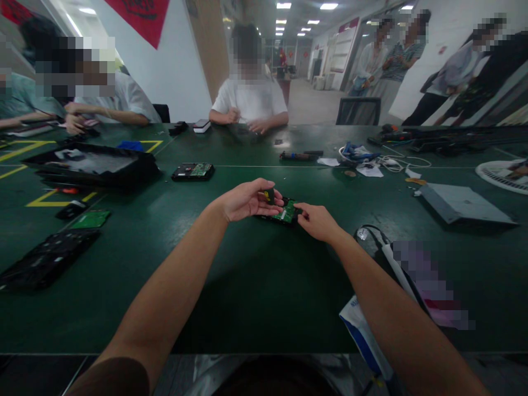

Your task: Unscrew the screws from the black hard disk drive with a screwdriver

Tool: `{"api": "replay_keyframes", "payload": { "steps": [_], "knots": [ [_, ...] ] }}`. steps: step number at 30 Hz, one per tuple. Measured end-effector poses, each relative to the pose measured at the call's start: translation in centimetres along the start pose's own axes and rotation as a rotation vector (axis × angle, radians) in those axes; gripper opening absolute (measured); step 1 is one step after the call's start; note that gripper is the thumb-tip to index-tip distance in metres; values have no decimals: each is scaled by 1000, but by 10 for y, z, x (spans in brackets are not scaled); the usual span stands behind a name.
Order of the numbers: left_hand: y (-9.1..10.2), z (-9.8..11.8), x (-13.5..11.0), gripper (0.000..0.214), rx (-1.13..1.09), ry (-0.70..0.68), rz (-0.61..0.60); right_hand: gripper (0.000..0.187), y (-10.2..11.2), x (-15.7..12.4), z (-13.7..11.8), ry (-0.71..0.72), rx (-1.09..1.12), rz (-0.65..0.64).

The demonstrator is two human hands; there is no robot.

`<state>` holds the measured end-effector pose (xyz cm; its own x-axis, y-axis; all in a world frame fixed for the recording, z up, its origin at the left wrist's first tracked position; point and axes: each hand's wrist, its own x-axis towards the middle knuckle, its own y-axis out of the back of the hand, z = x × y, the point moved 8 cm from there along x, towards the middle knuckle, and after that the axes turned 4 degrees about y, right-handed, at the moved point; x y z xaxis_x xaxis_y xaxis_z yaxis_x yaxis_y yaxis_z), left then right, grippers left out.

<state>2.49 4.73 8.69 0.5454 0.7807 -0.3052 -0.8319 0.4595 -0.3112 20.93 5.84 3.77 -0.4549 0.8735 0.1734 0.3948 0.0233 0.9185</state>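
A small black device with a green circuit board (286, 212) lies on the green table (256, 275) in front of me. My left hand (247, 201) is curled round a short black tool with a yellow mark (269, 195), held upright over the board's left end. My right hand (315, 221) is closed in a pinch at the board's right edge and touches it. What its fingertips hold, if anything, is hidden.
A second black device with a green board (193, 171) lies farther back. Black trays and panels (93, 165) sit at left, a grey flat box (462, 203) at right, a bag with a cable (383, 308) by my right arm. A person in white (249, 102) works opposite.
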Motion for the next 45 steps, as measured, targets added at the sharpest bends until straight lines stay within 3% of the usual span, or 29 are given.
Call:
{"api": "replay_keyframes", "payload": {
  "steps": [15,21,26,34,45],
  "knots": [
    [12,7,1,29,-8,-71,164,46,-2,0,3,7,26,-3],
    [11,8,2,37,82,-70,139,46,-4,1,4,18,16,7],
    [14,7,4,44,117,-74,185,45,-4,2,5,18,3,17],
    [14,5,5,32,-48,-89,224,44,-4,2,6,27,12,29],
    [13,7,5,35,34,-102,217,46,-5,2,6,31,7,17]
  ]
}}
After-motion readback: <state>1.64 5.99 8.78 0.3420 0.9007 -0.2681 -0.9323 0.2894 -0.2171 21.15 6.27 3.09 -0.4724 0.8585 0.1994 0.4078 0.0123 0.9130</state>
